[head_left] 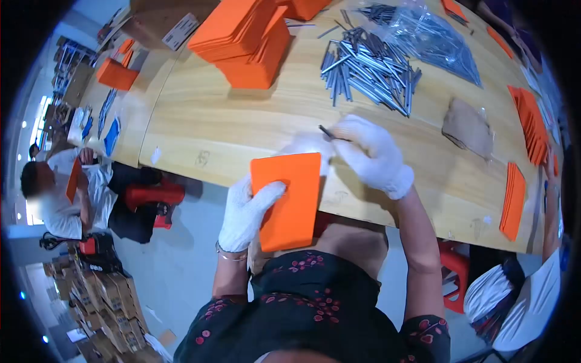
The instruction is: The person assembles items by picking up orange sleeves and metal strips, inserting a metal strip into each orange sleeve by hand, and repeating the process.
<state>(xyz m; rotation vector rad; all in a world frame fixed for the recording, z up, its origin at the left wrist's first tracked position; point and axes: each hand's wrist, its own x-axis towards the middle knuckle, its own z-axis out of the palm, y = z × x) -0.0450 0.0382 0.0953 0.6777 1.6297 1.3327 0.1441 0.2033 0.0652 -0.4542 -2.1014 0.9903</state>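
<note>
My left hand (247, 212), in a white knit glove, grips an orange flat rectangular piece (289, 209) at the table's near edge, its thumb lying across the front. In its own white glove, my right hand (370, 152) is closed around a short dark metal rod (327, 132). One end of that rod sticks out to the left, above the orange piece and apart from it. Farther back on the table lies a loose pile of metal rods (370, 72). Tall stacks of orange pieces (254, 63) stand to the left of the pile.
A clear plastic bag (439, 45) with rods lies behind the pile. A brown packet (468, 128) and more orange pieces (513, 199) are on the right. At left, a seated person (72, 187) holds an orange piece. Stacked cardboard boxes (115, 302) stand on the floor.
</note>
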